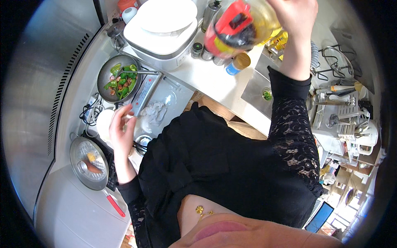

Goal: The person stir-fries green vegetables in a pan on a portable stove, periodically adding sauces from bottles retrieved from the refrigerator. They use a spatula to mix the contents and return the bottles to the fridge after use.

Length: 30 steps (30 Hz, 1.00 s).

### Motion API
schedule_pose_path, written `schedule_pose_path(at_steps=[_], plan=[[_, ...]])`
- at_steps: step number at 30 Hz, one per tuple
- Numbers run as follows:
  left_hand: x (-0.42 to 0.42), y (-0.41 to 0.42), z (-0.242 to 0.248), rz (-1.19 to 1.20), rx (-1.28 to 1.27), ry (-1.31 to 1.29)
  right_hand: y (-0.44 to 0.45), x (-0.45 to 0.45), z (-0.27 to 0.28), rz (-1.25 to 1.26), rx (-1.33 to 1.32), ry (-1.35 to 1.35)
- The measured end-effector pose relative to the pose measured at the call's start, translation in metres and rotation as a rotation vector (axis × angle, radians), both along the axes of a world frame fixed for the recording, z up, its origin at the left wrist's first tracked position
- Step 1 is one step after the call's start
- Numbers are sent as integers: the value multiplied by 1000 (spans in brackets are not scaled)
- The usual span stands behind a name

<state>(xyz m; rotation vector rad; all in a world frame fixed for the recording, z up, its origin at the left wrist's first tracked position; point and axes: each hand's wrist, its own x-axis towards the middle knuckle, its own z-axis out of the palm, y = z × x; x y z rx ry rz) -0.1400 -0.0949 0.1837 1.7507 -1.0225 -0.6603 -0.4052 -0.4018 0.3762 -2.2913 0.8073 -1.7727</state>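
My right hand (296, 14) is raised at the top, its fingers partly cut off by the picture's edge. It grips a large clear plastic bottle (228, 38) with a red handle, a red and yellow label and dark liquid inside, tilted and blurred. Below the bottle stands a jar (238, 64) with a gold lid and blue label. My left hand (122, 130) hovers with curled fingers near the induction cooker's control panel (145, 90); whether the pale bit between its fingers is a held thing is unclear. Beyond it, a grey frying pan (104, 77) holds green pepper pieces, brown chunks and a metal utensil.
A white rice cooker (176, 60) stands beside small spice jars (196, 50). A glass-lidded pan (88, 178) with a red handle sits at lower left. Crumpled plastic (155, 113) and a metal bowl (143, 142) lie near my body. Right are a steel sink (256, 91) and utensil rack (345, 131).
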Motion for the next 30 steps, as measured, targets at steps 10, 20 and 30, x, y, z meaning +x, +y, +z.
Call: schedule_pose_path(at_steps=[10,20,30], plan=[[12,80,-38,317,-23,200,-146,18,-39,-200,7,199],[3,77,-43,382,-6,176,-166,50,-61,-261,20,278],[0,75,-46,394,21,151,-177,53,-55,-231,10,306]])
